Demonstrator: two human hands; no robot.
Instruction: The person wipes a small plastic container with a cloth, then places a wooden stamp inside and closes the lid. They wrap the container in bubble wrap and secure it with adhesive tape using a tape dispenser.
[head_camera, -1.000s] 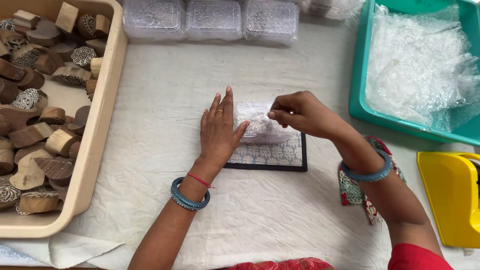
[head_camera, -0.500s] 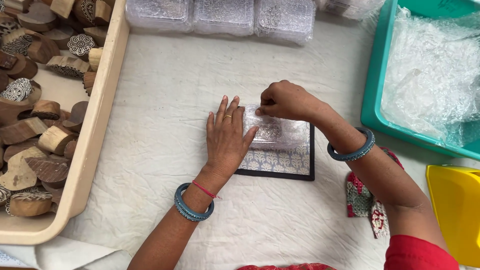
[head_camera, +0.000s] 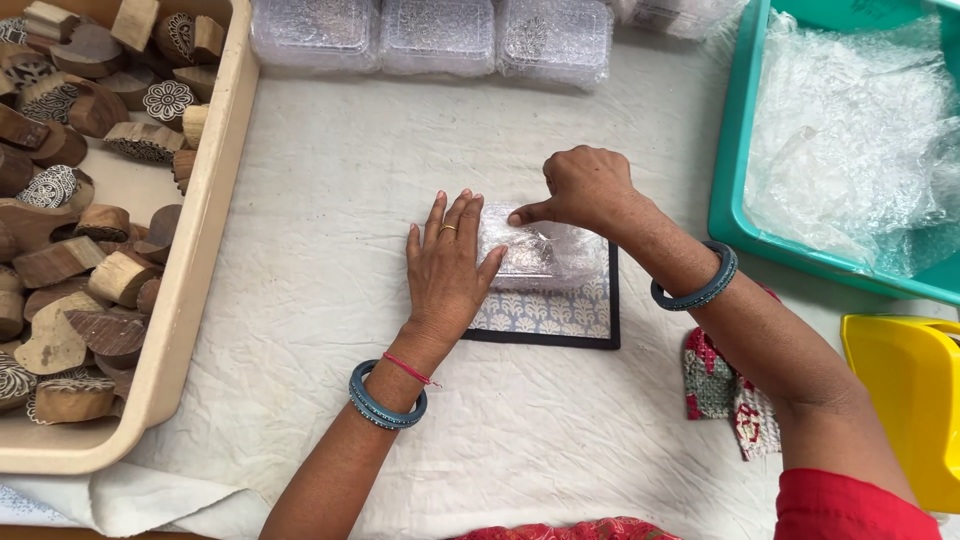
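Inspecting the head view, the only view, we record:

Left hand: we find the left hand (head_camera: 447, 268) released, laid flat with fingers spread, palm down on the near-left edge of the bubble-wrapped packet (head_camera: 540, 250).
Right hand: we find the right hand (head_camera: 583, 187) clenched in a pinch on the packet's far edge, fingertips gripping the wrap.
Packet position: one packet, resting on one patterned mat (head_camera: 550, 315) with a black border, at the middle of the white cloth (head_camera: 330, 200).
Wrapped packs: we count three along the far edge (head_camera: 432, 35).
Trays: one beige tray (head_camera: 190, 260) on the left holding many carved wooden blocks (head_camera: 100, 280), too many to count; one teal tray (head_camera: 735, 190) on the right holding clear wrap.
Other items: one yellow container (head_camera: 905, 400); one patterned fabric piece (head_camera: 725, 400).
Bangles: we count one on each wrist.
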